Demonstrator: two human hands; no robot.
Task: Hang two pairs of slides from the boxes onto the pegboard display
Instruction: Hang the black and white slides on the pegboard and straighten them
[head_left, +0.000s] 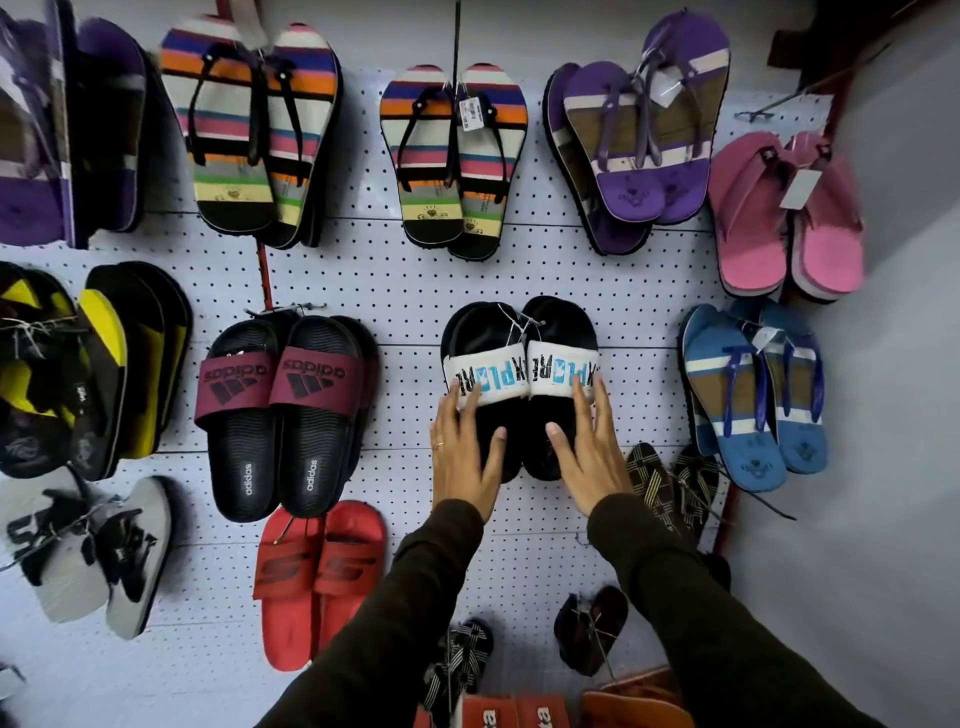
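Pegboard (415, 291) fills frame; black-and-white slides (519, 374) hang at centre. Left hand (462, 457), right hand (592, 457) flat, fingers apart, gripping nothing (steadying). Best: square pair, release gently.

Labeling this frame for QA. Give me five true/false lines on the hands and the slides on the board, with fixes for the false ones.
1. Both hands rest open on the black slides with white straps. True: left hand, right hand.
2. The left hand wears a ring. True.
3. The maroon-strap slides hang right of the white-strap pair. False: they hang to its left.
4. The red slides hang above the maroon-strap pair. False: they hang below it.
5. The pink flip-flops are at the pegboard's left edge. False: they are at its right edge.
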